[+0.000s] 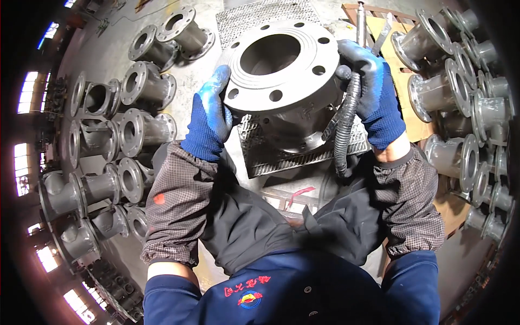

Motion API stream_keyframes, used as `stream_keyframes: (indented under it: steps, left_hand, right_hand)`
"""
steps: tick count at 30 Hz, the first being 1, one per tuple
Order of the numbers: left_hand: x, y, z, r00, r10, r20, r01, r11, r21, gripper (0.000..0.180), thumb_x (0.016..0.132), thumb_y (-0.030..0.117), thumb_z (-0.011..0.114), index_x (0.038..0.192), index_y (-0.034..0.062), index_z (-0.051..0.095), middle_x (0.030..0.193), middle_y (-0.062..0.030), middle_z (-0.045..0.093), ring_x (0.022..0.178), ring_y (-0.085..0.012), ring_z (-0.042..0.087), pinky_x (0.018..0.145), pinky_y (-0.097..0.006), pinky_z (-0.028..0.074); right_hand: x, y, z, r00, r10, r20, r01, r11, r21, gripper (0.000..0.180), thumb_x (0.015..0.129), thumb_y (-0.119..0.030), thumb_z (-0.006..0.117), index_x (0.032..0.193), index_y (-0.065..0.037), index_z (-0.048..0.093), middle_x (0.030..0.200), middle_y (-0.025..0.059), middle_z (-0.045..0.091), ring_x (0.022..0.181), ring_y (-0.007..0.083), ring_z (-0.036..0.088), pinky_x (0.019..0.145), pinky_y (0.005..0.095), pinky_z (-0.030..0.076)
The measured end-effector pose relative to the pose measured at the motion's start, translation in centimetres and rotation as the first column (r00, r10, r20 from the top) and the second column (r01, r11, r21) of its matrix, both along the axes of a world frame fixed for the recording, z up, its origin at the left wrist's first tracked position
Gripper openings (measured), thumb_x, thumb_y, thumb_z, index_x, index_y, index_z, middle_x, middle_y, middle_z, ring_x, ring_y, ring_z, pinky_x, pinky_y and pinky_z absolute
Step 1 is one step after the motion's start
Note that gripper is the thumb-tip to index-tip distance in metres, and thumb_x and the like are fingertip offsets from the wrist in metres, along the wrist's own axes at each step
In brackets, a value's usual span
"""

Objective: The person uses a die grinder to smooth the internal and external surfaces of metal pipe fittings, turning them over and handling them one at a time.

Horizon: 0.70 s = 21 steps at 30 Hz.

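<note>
A grey flanged pipe fitting (279,96) stands before me, its wide round flange with bolt holes facing up and tilted toward me. My left hand (213,105) wears a blue glove and is closed on the flange's left edge. On the opposite edge my right hand (368,73), gloved the same way, grips the rim; some of its fingers are hidden. A dark ribbed hose (346,127) hangs beside the right palm and runs down toward my knee. Past that hand a metal rod-shaped tool (361,24) points away, and a flat metal strip (383,33) sits by it.
Beneath the fitting is a metal grating (257,162). Several flanged pipe pieces (143,84) stand in rows on the left floor. More flanged pieces (436,92) crowd the right side, next to a wooden board (414,116). A red strip (300,194) lies between my legs.
</note>
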<state>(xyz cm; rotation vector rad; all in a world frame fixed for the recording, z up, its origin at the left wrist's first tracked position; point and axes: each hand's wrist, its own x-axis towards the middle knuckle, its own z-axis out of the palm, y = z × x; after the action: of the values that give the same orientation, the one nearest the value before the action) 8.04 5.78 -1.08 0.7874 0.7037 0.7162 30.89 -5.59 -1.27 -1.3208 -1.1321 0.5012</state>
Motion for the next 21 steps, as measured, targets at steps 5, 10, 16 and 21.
stream_keyframes:
  steps: [5, 10, 16, 21]
  left_hand:
    - [-1.8, 1.4, -1.5, 1.0, 0.007, 0.029, -0.007, 1.0, 0.023, 0.04, 0.099, 0.022, 0.042, 0.129, -0.0044, 0.044, 0.121, -0.0164, 0.058, 0.105, -0.0242, 0.061, 0.091, -0.035, 0.05]
    - [-3.7, 2.0, -1.8, 0.993, 0.094, -0.076, -0.092, 0.995, 0.031, 0.036, 0.098, 0.025, 0.045, 0.121, -0.0022, 0.05, 0.11, -0.0133, 0.063, 0.092, -0.0204, 0.065, 0.079, -0.032, 0.053]
    - [-4.2, 2.9, -2.6, 0.932, 0.038, -0.36, 0.178, 0.818, 0.547, 0.041, 0.095, 0.03, 0.051, 0.121, -0.002, 0.052, 0.114, -0.014, 0.062, 0.097, -0.0197, 0.063, 0.081, -0.031, 0.052]
    - [-4.3, 2.1, -1.4, 0.906, 0.169, -0.387, -0.101, 0.976, 0.191, 0.044, 0.093, 0.036, 0.055, 0.12, 0.0005, 0.054, 0.109, -0.0102, 0.062, 0.097, -0.0155, 0.059, 0.081, -0.03, 0.052]
  right_hand:
    - [-1.9, 1.3, 1.1, 0.986, 0.011, -0.168, -0.019, 0.999, -0.047, 0.018, 0.086, -0.004, 0.057, 0.099, 0.008, 0.062, 0.091, 0.0137, 0.065, 0.075, 0.0174, 0.063, 0.067, 0.0249, 0.052]
    - [-3.3, 2.1, -0.4, 0.997, 0.064, -0.031, -0.06, 0.992, 0.111, 0.022, 0.084, -0.006, 0.059, 0.102, 0.006, 0.061, 0.083, 0.0131, 0.065, 0.072, 0.0166, 0.064, 0.065, 0.0267, 0.054]
    - [-2.5, 1.3, -3.1, 0.892, 0.087, -0.443, -0.076, 0.996, 0.044, 0.029, 0.089, -0.019, 0.056, 0.095, 0.009, 0.061, 0.072, 0.0085, 0.058, 0.06, 0.0136, 0.061, 0.055, 0.024, 0.053]
    - [-1.4, -1.0, -1.5, 0.939, 0.245, -0.242, -0.299, 0.929, -0.219, 0.035, 0.092, -0.02, 0.047, 0.116, 0.005, 0.054, 0.098, 0.0147, 0.066, 0.077, 0.0149, 0.063, 0.069, 0.0238, 0.05]
